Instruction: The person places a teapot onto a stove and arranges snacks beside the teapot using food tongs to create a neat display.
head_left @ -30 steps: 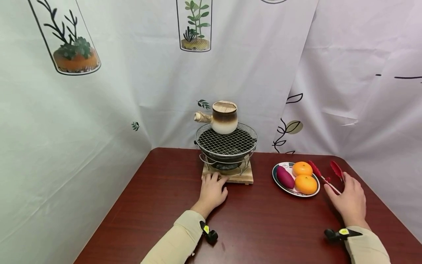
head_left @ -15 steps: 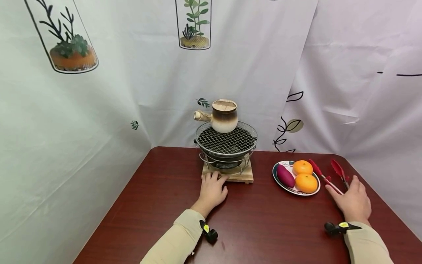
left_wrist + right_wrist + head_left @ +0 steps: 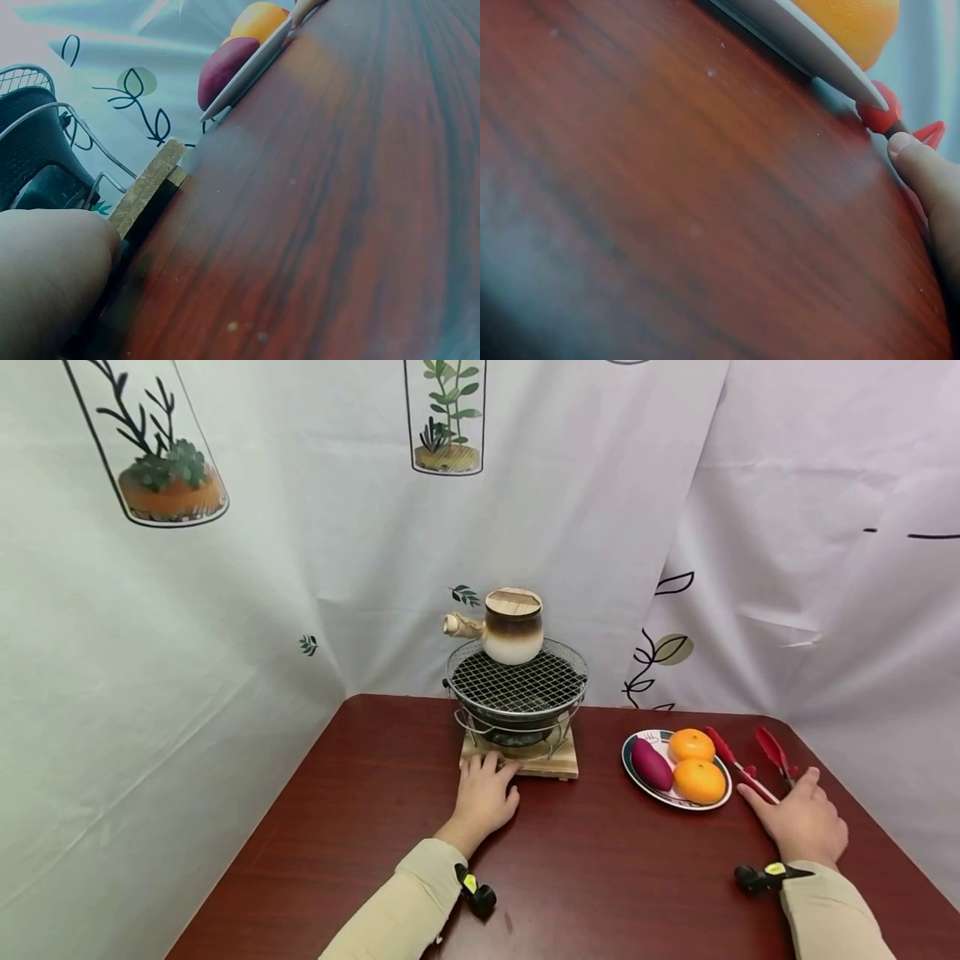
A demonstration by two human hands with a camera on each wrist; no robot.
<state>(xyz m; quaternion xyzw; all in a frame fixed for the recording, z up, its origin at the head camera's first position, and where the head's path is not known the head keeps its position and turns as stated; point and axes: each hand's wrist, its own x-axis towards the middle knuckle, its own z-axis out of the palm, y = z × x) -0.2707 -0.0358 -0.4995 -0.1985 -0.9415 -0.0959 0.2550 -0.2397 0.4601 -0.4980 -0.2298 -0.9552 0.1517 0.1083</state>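
Note:
My left hand (image 3: pixel 482 802) rests at the front edge of a wooden board (image 3: pixel 551 767), its fingertips touching the wood. On that board stands a small round grill (image 3: pixel 517 689) with a wire mesh top. A brown-and-white clay pot (image 3: pixel 513 639), with a wooden lid and a side handle, sits on the mesh. At the right, my right hand (image 3: pixel 808 822) holds red-tipped tongs (image 3: pixel 771 750), thumb along one arm and fingers over the other. The tongs' tips are spread apart and point away; their rear end is hidden under the hand. The right wrist view shows the thumb (image 3: pixel 919 161) against the tongs.
Left of the tongs stands a plate (image 3: pixel 637 783) with two oranges (image 3: pixel 699 782) and a purple sweet potato (image 3: pixel 651 765). The dark red wooden table (image 3: pixel 585 868) reaches back to a printed white curtain (image 3: pixel 570 510) behind and at both sides.
My right hand has slid back along the tongs, toward the lower right, so more of their arms shows. The tongs' right tip sits slightly farther right. My left hand has stayed put.

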